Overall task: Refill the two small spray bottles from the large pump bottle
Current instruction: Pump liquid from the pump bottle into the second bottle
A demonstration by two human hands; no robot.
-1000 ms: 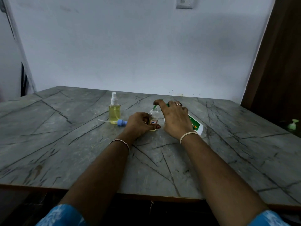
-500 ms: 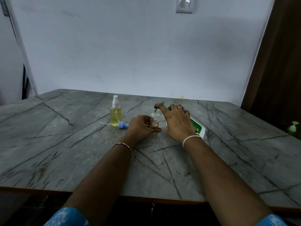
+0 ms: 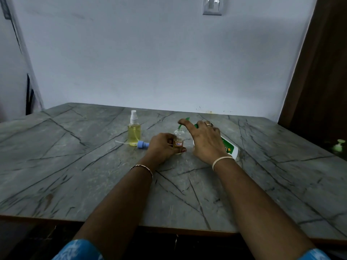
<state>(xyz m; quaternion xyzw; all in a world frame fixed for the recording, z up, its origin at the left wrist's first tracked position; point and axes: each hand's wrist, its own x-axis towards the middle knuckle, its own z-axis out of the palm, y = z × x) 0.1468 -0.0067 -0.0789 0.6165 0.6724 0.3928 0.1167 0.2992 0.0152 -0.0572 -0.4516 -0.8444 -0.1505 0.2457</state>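
Observation:
My left hand [image 3: 162,147] grips a small clear bottle [image 3: 179,139] with an orange label, standing uncapped on the table. My right hand [image 3: 203,140] holds the large white pump bottle [image 3: 230,148] tilted over, its index finger on the green pump head [image 3: 185,121], whose spout points into the small bottle's neck. Most of the large bottle is hidden behind my right hand. A second small spray bottle [image 3: 134,130], filled with yellow liquid and closed with a white sprayer, stands upright to the left. A blue spray cap [image 3: 141,144] with its thin tube lies on the table beside it.
The grey marbled table [image 3: 75,175] meets a white wall at the back. A brown door [image 3: 326,72] stands at the right, with a green pump top [image 3: 339,144] low beside it. A switch plate [image 3: 213,5] is on the wall above.
My head has tilted so the table appears lower in the view. Both hands keep their holds on the small bottle and the pump bottle.

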